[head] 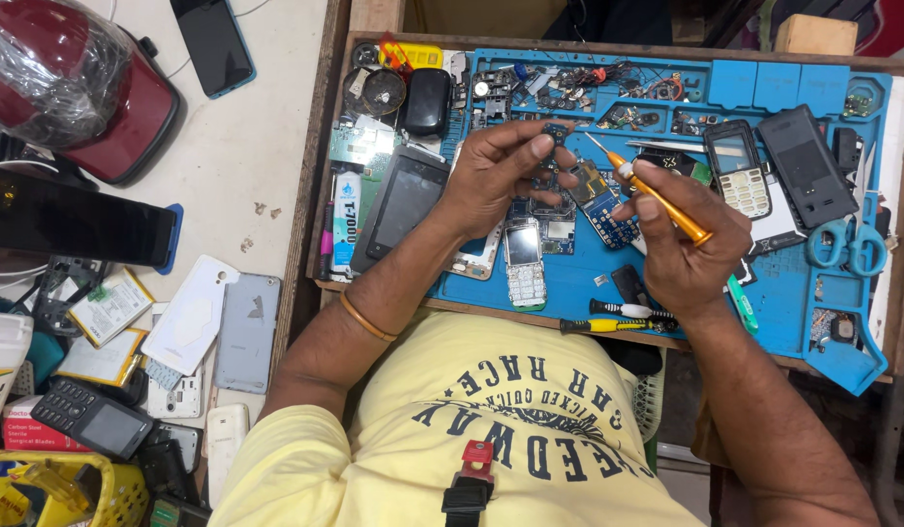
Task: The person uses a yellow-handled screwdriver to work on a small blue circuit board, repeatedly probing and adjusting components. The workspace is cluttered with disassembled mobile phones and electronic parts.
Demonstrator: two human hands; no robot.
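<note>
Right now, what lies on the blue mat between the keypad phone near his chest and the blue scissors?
In the head view, between the keypad phone and the scissors, the right hand holding an orange screwdriver hangs over the blue mat.

Both arms reach forward, the left hand (499, 174) curled with thumb and fingers pinched together, the right hand (688, 244) closed in a fist-like grip.

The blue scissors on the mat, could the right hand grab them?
Probably yes. The scissors lie uncovered just beyond the right hand, but it grips an orange screwdriver, which it would likely have to put down first.
</note>
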